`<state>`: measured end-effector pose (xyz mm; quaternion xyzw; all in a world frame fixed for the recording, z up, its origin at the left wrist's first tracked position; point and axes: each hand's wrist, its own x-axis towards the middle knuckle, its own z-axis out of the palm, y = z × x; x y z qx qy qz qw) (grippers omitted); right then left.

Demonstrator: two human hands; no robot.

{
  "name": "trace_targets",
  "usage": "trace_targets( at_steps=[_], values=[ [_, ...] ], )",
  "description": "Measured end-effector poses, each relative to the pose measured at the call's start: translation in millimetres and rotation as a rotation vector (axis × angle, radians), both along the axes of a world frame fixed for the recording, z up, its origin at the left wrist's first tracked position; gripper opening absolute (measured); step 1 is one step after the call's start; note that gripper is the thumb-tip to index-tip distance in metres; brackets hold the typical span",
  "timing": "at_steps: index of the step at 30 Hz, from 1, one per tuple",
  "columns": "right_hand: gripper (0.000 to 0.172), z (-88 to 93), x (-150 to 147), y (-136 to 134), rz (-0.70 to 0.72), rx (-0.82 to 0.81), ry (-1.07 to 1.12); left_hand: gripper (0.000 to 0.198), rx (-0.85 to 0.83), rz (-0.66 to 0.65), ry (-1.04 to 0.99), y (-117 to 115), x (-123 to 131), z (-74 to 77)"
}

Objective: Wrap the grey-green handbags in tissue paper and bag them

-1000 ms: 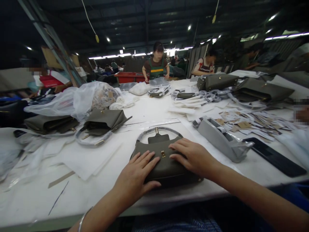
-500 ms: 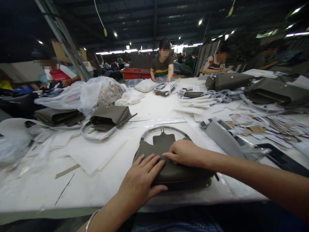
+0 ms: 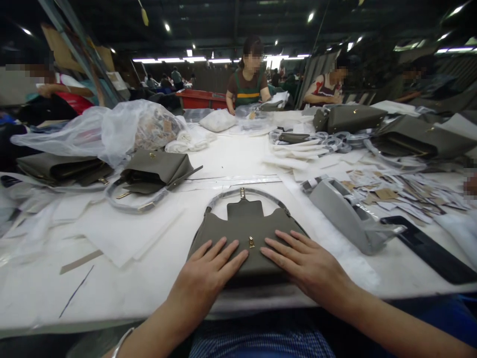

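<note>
An olive-grey leather handbag lies flat on the white table right in front of me, its wrapped handle arching away from me and a small gold clasp at its middle. My left hand rests flat on the bag's left half with the fingers stretched out. On the right half lies my right hand, also flat and spread. The two sets of fingertips sit either side of the clasp.
A grey tape dispenser and a black flat tray lie to my right. More olive bags and a plastic sack sit at the left, paper tags at the right. Other people work at the far side.
My right hand, which was curled at the flap half a second ago, has come back down and now lies flat. The bag sits squarer to me.
</note>
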<state>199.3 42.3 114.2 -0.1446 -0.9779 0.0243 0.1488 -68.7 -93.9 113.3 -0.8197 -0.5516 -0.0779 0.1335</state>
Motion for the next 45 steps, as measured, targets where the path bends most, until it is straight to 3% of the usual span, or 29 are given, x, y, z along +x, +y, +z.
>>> trace_targets(
  at_steps=[4,8,11,15,18,23,27,32,36,40,42,45],
  values=[
    [0.066,-26.6,8.6,-12.1,0.016,-0.079,0.001,0.069,-0.057,-0.001,0.012,-15.0,3.2,-22.6],
    [0.076,-34.4,19.6,-25.3,0.008,-0.173,-0.038,0.077,-0.156,0.034,-0.048,-23.1,15.0,-24.1],
    [0.06,-24.0,14.0,-23.0,-0.024,-0.173,-0.03,0.085,-0.158,0.067,-0.093,-19.8,23.9,-23.3],
    [0.031,-0.9,-16.0,-5.4,0.004,-0.238,0.002,0.085,-0.135,0.103,-0.123,-16.5,28.7,-26.6],
    [0.034,7.6,-44.7,10.5,0.107,-0.244,0.021,0.079,-0.145,0.115,-0.16,-18.9,28.5,-28.7],
    [0.029,4.1,-76.8,29.7,0.269,-0.293,-0.039,0.071,-0.157,0.122,-0.229,-22.1,26.2,-34.3],
    [0.026,8.3,-87.1,34.9,0.217,-0.289,-0.169,0.07,-0.132,0.125,-0.246,-22.3,26.0,-39.9],
    [0.014,34.6,-112.1,28.9,0.139,-0.156,-0.458,0.066,-0.119,0.106,-0.257,-23.1,24.7,-40.9],
    [0.008,67.1,-140.9,18.6,0.085,-0.08,-0.683,0.064,-0.088,0.107,-0.277,-24.4,23.1,-40.7],
    [0.013,86.0,-190.8,4.3,0.239,-0.054,-0.649,0.062,-0.028,0.102,-0.295,-26.8,21.3,-41.2],
    [0.022,79.4,-229.8,-3.5,0.339,-0.077,-0.541,0.06,-0.004,0.103,-0.29,-28.4,20.0,-41.0],
    [0.043,50.4,-295.6,-12.8,0.501,-0.188,-0.277,0.061,0.035,0.11,-0.265,-29.4,18.3,-42.7]
  ],
)
